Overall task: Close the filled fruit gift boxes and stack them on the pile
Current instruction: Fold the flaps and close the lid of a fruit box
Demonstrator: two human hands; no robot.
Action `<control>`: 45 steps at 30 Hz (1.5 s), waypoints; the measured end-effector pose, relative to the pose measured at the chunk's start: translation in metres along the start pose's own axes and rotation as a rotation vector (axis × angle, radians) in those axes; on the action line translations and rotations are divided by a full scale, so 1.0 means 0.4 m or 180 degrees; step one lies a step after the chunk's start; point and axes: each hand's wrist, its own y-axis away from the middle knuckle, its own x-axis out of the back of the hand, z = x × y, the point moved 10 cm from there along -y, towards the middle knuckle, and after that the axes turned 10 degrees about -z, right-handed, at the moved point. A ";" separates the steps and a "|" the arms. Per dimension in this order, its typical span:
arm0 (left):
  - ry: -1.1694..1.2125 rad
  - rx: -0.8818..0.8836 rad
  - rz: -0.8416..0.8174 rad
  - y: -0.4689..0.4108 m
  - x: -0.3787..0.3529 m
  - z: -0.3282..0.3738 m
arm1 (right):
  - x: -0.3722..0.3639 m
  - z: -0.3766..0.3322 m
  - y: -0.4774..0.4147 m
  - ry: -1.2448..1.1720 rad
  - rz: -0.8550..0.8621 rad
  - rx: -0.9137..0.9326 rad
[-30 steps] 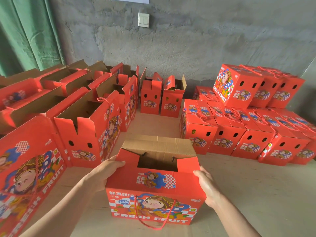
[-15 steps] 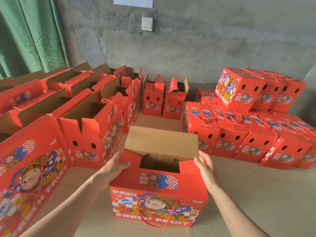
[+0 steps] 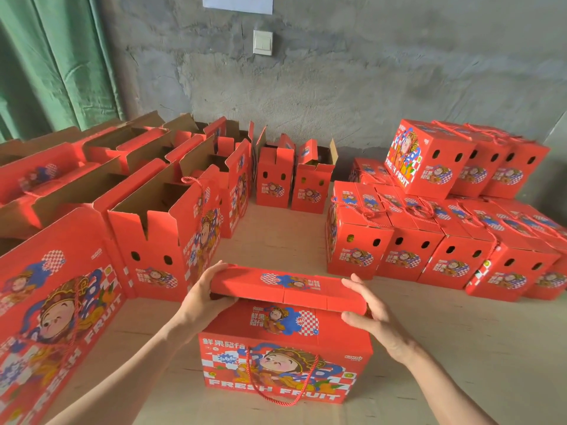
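A red fruit gift box with a cartoon print and a red rope handle stands on the floor in front of me. Its far top flap is folded down toward me, nearly flat over the opening. My left hand grips the flap's left end, fingers over the top and thumb under. At the flap's right end my right hand holds it with fingers curled round the edge. The box's contents are hidden. The pile of closed boxes stands at the right, with three more boxes stacked on top.
Several open red boxes stand in rows at the left, and two more stand by the grey wall. A large red box side fills the near left. A green curtain hangs at the back left. Bare floor lies to my right.
The far flap has swung from upright, brown side showing, down over the opening, red side up. Both hands moved from the box's sides up onto the flap's ends.
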 end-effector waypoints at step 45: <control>-0.3990 -0.0486 -0.1487 -0.121 -0.148 0.053 | 0.000 -0.011 -0.054 0.3174 -0.0227 0.0076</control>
